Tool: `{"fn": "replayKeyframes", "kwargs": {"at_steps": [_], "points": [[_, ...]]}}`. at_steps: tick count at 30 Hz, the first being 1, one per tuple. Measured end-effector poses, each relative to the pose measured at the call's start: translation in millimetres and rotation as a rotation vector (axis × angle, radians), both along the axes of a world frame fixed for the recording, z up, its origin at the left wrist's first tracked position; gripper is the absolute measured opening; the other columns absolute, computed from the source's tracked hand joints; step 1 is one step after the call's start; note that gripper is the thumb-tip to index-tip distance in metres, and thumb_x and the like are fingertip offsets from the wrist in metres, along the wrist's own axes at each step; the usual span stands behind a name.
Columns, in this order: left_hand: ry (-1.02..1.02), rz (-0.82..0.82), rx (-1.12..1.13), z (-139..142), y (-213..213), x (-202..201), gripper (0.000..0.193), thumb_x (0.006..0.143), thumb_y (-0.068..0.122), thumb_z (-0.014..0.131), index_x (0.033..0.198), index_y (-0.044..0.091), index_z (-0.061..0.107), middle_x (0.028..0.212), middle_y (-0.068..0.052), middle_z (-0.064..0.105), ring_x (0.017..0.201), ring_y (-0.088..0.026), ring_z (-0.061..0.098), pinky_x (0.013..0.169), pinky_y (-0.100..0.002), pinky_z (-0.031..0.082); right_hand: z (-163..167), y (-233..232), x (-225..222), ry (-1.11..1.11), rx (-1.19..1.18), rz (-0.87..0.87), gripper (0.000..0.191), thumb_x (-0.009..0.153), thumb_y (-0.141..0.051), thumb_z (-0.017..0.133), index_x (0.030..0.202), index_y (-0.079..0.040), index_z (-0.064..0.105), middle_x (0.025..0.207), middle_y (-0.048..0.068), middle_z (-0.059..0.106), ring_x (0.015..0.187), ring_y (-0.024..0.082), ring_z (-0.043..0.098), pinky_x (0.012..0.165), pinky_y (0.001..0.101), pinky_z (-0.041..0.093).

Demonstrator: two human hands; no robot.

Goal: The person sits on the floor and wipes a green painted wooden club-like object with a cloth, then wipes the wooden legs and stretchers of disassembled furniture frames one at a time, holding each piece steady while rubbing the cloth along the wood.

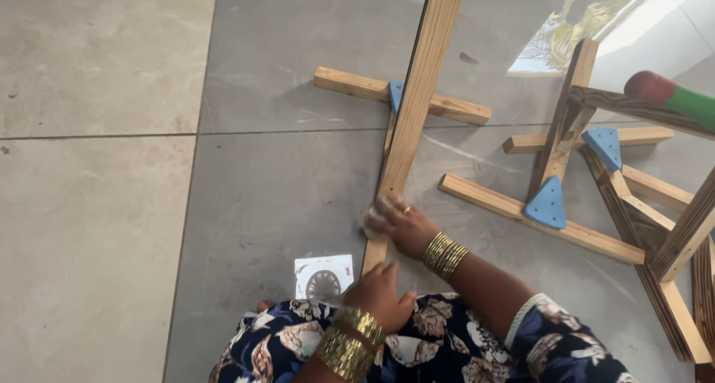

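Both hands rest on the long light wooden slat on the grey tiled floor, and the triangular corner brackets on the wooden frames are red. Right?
Not quite. The head view shows the triangular corner brackets are blue, not red. The rest holds: the left hand and right hand rest on the long light wooden slat on the grey tiled floor.

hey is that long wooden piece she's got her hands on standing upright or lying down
Lying down. The long wooden piece runs flat along the tiled floor, with the right hand pressing on it and the left hand at its near end.

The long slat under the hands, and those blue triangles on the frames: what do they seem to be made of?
The long slat looks like bare, unpainted softwood: pale, with visible grain lines. The blue triangles seem to be moulded plastic, matte and evenly coloured with small dots, possibly screw holes; painted wood cannot be ruled out.
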State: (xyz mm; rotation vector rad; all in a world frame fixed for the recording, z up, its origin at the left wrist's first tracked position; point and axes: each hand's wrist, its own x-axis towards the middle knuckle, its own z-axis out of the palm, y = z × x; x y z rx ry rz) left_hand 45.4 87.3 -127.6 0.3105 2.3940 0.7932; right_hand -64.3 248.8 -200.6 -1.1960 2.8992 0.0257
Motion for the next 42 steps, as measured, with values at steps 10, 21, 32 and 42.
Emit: {"fn": "replayKeyframes", "kwargs": {"at_steps": [10,21,32,42], "points": [[-0.225,0.025,-0.115,-60.1,22.5,-40.4,0.084,0.089,0.048,0.066,0.154,0.005,0.034,0.165,-0.034,0.009,0.151,-0.049,0.023,0.121,-0.049,0.032,184.2,55.4,-224.7,0.716,-0.395,-0.282,0.029,0.102,-0.015,0.068,0.131,-0.014,0.061,0.135,0.017,0.060,0.123,0.043,0.057,0.097,0.0589,0.047],[-0.192,0.060,-0.069,-86.2,25.9,-37.4,0.078,0.088,0.047,0.064,0.149,0.004,0.041,0.158,-0.038,0.021,0.143,-0.052,0.036,0.118,-0.051,0.038,185.8,38.1,-216.5,0.640,-0.482,-0.281,0.043,0.097,-0.004,0.071,0.138,-0.014,0.066,0.138,0.016,0.061,0.124,0.042,0.060,0.098,0.0552,0.053],[-0.131,0.588,0.163,-124.3,21.7,-64.6,0.057,0.083,0.020,0.055,0.137,0.001,0.053,0.133,-0.034,0.057,0.125,-0.050,0.056,0.109,-0.050,0.046,7.7,3.2,-36.7,0.288,-0.151,-0.332,0.067,0.084,-0.005,0.064,0.148,-0.023,0.053,0.157,0.011,0.045,0.146,0.043,0.041,0.106,0.0528,0.050],[-0.266,0.821,0.436,-144.0,4.9,-79.1,0.071,0.080,0.021,0.055,0.148,0.001,0.045,0.141,-0.029,0.057,0.133,-0.041,0.056,0.112,-0.041,0.044,-26.4,-31.4,43.6,0.050,-0.212,-0.309,0.050,0.092,-0.018,0.059,0.141,-0.024,0.059,0.160,0.008,0.042,0.149,0.035,0.036,0.119,0.0497,0.036]]}}
